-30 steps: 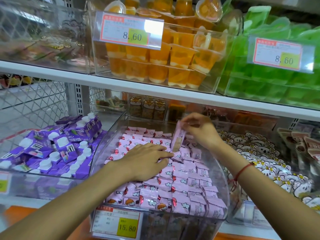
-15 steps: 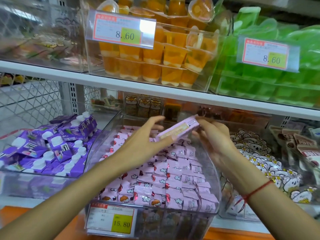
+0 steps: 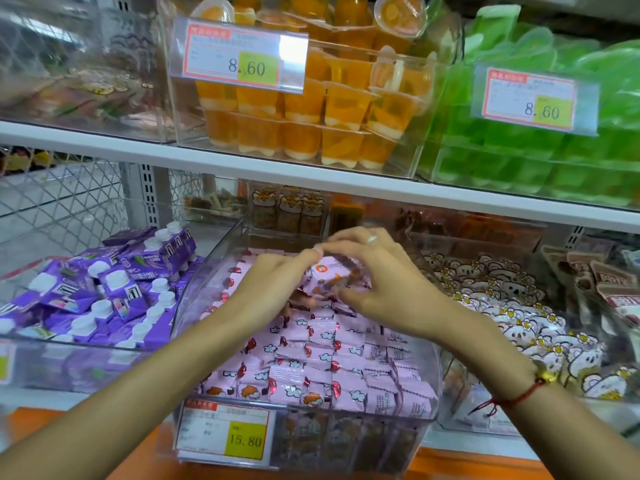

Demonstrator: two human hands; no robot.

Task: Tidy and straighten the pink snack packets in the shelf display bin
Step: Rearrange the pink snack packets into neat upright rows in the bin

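Observation:
A clear plastic display bin [image 3: 207, 268] on the lower shelf holds several rows of pink snack packets [image 3: 311, 362] with cloud and cartoon prints. Over the middle-back of the bin, one pink packet [image 3: 329, 277] is pinched between both hands. My left hand [image 3: 266, 289] grips its left side with thumb and fingers. My right hand [image 3: 381, 282], wearing a ring, covers its right side and top. A red string bracelet circles the right wrist. The packet lies face up, just above the rows.
A yellow 15.80 price tag [image 3: 225, 434] hangs on the bin front. Purple capped cartons [image 3: 104, 292] fill the left bin, white cartoon packets [image 3: 519, 313] the right one. The white shelf edge [image 3: 311, 171] above carries orange jelly cups [image 3: 311, 109] and green ones [image 3: 554, 157].
Both hands brought the lifted packet down from above the bin toward the rows and turned it face up. The hands have closed in around it.

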